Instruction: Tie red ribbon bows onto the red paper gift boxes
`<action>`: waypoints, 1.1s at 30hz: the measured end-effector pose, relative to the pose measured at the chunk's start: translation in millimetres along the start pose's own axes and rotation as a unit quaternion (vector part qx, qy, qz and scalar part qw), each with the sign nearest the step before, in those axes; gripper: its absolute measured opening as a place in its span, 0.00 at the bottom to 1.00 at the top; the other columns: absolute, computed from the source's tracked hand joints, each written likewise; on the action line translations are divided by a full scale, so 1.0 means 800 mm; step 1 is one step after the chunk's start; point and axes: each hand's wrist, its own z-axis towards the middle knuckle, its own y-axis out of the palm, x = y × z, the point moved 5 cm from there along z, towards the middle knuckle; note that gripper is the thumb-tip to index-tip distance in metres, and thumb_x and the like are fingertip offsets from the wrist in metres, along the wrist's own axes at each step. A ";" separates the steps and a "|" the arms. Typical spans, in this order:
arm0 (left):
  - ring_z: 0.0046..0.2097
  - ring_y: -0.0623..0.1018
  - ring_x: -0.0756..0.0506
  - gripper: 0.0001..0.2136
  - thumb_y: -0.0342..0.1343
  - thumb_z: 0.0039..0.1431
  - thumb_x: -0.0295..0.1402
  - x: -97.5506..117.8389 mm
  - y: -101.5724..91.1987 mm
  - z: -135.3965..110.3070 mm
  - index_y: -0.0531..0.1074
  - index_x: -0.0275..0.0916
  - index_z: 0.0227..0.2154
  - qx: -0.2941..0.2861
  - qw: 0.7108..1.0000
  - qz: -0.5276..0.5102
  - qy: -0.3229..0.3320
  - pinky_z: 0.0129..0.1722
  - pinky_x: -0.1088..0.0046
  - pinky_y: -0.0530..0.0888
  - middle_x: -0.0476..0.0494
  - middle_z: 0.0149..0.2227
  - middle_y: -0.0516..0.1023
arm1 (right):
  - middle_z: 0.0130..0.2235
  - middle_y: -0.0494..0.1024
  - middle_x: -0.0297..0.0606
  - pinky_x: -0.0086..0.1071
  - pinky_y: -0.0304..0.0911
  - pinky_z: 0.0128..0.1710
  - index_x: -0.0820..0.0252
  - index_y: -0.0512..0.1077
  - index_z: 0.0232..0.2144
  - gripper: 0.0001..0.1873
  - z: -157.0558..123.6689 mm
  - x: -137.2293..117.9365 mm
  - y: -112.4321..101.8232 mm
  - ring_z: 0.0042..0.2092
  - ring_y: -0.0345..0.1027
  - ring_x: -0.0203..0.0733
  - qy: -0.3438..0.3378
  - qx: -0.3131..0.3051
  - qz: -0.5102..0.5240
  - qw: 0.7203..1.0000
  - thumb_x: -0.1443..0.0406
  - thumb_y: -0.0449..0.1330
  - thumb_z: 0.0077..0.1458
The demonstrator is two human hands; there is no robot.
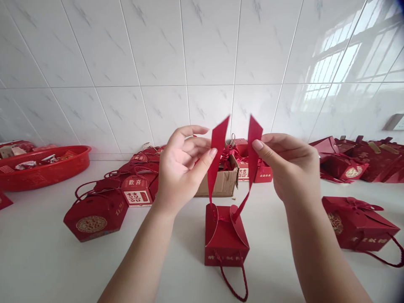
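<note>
A red gift box (224,235) stands on the white table in front of me, its top flaps folded in. One red ribbon (217,155) is threaded through the flaps, and its two slanted ends rise upward, apart from each other. My left hand (186,164) pinches the left end between thumb and fingers. The right end is pinched in my right hand (290,162), at about the same height. A twisted red cord handle (235,286) hangs down over the box's near side. Both hands are above the box and do not touch it.
Several red boxes (97,210) stand at the left, beside a red plastic basin (78,164) with packets. Behind my hands is a cardboard box (229,183). At right lie a box with a tied bow (360,223) and several red bags (375,155). A tiled wall (208,50) closes the back.
</note>
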 end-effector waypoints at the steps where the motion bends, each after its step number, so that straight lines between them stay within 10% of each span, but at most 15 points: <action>1: 0.36 0.79 0.49 0.12 0.61 0.53 0.27 0.001 0.004 -0.001 0.72 0.41 0.41 -0.009 1.000 -0.003 -0.007 0.35 0.76 0.77 0.48 0.34 0.79 | 0.31 0.79 0.33 0.31 0.73 0.35 0.55 0.77 0.31 0.04 -0.001 0.000 0.004 0.34 0.75 0.37 0.011 -0.014 0.003 1.000 0.65 0.67 0.49; 8: 0.36 0.77 0.50 0.02 0.59 0.55 0.28 0.000 0.027 -0.008 0.75 0.38 0.32 -0.102 0.993 -0.021 -0.051 0.36 0.77 0.75 0.47 0.33 0.78 | 0.35 0.81 0.33 0.29 0.73 0.34 0.55 0.79 0.32 0.04 -0.008 0.001 0.019 0.36 0.75 0.37 0.060 -0.093 0.011 0.994 0.66 0.65 0.50; 16: 0.34 0.77 0.51 0.17 0.63 0.53 0.33 -0.014 0.022 -0.007 0.67 0.40 0.45 -0.091 0.979 -0.061 -0.171 0.34 0.78 0.74 0.49 0.31 0.77 | 0.27 0.78 0.30 0.27 0.71 0.31 0.53 0.79 0.29 0.05 -0.009 0.001 0.023 0.31 0.73 0.34 0.051 -0.152 0.014 0.987 0.68 0.63 0.53; 33: 0.35 0.78 0.48 0.04 0.62 0.53 0.31 -0.016 0.018 -0.002 0.74 0.37 0.30 -0.096 0.990 -0.008 -0.100 0.35 0.74 0.76 0.46 0.32 0.78 | 0.41 0.79 0.37 0.38 0.71 0.43 0.53 0.78 0.39 0.08 -0.014 0.005 0.037 0.41 0.74 0.41 0.058 -0.211 0.020 0.976 0.64 0.62 0.55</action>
